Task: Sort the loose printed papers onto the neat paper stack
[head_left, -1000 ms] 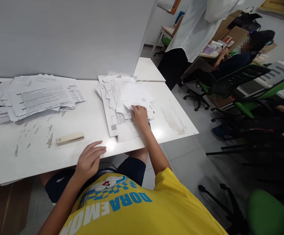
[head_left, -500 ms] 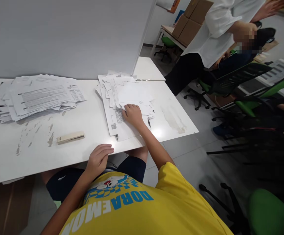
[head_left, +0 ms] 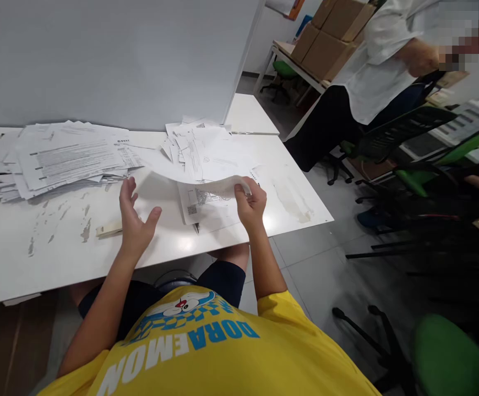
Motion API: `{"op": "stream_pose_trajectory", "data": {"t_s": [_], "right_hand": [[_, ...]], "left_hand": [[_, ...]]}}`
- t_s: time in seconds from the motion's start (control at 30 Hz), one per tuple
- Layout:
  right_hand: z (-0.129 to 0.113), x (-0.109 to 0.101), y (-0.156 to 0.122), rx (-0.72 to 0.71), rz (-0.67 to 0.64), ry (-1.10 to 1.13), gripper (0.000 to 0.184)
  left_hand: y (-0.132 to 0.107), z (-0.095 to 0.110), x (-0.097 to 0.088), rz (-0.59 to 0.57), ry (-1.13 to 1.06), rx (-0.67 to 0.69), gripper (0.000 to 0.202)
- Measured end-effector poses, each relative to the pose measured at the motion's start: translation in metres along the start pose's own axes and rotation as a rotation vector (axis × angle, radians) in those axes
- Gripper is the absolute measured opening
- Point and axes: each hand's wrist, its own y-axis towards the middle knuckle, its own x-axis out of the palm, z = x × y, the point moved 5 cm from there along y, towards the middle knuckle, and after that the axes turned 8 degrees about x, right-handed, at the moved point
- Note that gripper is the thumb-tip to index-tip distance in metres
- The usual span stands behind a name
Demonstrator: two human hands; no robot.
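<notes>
My right hand (head_left: 251,202) grips the near edge of a white printed sheet (head_left: 194,179) and holds it lifted above the right pile of papers (head_left: 200,146). The sheet sags and stretches left toward my left hand (head_left: 134,220), which is raised over the white table (head_left: 58,247) with fingers spread and holds nothing. A beige stapler (head_left: 107,229) lies on the table just left of and partly behind my left hand. A second, larger stack of printed papers (head_left: 61,159) sits at the far left.
A grey partition wall (head_left: 111,55) stands behind the table. To the right a person in a white shirt (head_left: 384,60) stands among green office chairs (head_left: 450,352), cardboard boxes (head_left: 330,27) and other desks. The table edge (head_left: 301,228) ends at a tiled floor.
My right hand has picked a sheet off the right pile and lifted it. My left hand has risen from the table edge and opened near the sheet. The standing person moved right.
</notes>
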Motion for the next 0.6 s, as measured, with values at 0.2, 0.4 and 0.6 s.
{"op": "stream_pose_trajectory", "data": {"t_s": [0.2, 0.4, 0.6], "right_hand": [[0.008, 0.003, -0.009, 0.221, 0.037, 0.110, 0.021], [0.025, 0.001, -0.017, 0.337, 0.122, 0.160, 0.026], [0.045, -0.022, -0.023, 0.443, 0.339, 0.190, 0.031]], "left_hand": [[0.002, -0.020, 0.019, -0.067, -0.165, -0.109, 0.083], [-0.007, -0.024, 0.043, -0.136, -0.273, -0.223, 0.076], [-0.011, -0.025, 0.068, -0.377, -0.112, -0.122, 0.068]]}}
